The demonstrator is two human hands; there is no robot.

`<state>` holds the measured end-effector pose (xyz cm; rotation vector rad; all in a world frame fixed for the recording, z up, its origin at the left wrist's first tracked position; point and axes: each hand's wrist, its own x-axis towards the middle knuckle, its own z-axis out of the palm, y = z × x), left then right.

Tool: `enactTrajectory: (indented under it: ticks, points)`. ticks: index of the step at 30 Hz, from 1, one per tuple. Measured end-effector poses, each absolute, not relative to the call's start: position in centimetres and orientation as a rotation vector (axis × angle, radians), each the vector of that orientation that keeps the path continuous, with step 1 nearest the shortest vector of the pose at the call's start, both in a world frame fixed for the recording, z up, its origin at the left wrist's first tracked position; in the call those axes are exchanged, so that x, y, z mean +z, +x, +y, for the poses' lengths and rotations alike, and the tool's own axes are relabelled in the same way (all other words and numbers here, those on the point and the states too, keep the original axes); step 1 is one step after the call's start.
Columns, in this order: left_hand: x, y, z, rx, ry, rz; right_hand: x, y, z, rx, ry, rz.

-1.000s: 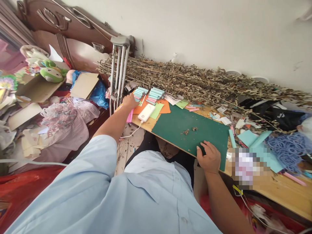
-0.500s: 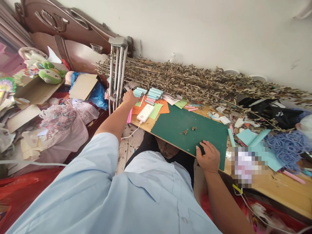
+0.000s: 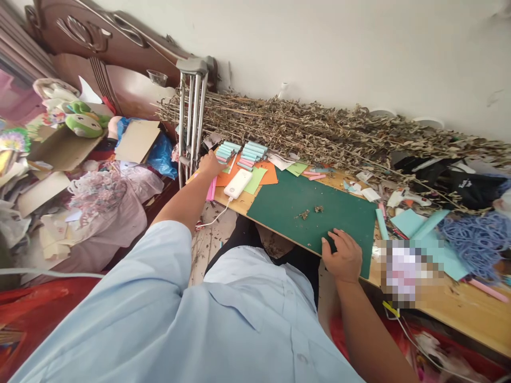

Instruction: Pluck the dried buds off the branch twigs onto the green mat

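My left hand reaches to the far left of the table, beside a pile of light-blue paper rolls. Its fingers bend downward and the tips are hidden, so I cannot see whether they hold anything. A second group of blue rolls lies just to the right, with pink rolls in front. My right hand rests open on the near right part of a green cutting mat, fingers spread. Small clumps of dried leaves lie on the mat.
A white power bank with a cable sits on coloured paper. Dried plant stalks line the wall. Metal crutches stand at the left. Blue cord, a glue gun and blue paper lie at the right.
My left hand has shifted slightly down and left beside the blue rolls. My right hand stays on the mat. The view has turned very slightly.
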<state>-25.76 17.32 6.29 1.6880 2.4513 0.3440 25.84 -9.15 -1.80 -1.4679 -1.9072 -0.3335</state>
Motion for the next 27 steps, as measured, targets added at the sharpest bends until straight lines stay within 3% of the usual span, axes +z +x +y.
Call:
enactTrajectory:
  ticks: [27]
  points:
    - [7.7, -23.1, 18.9, 0.558, 1.697, 2.505, -1.6, 25.5, -9.4, -0.282, -1.542, -1.884]
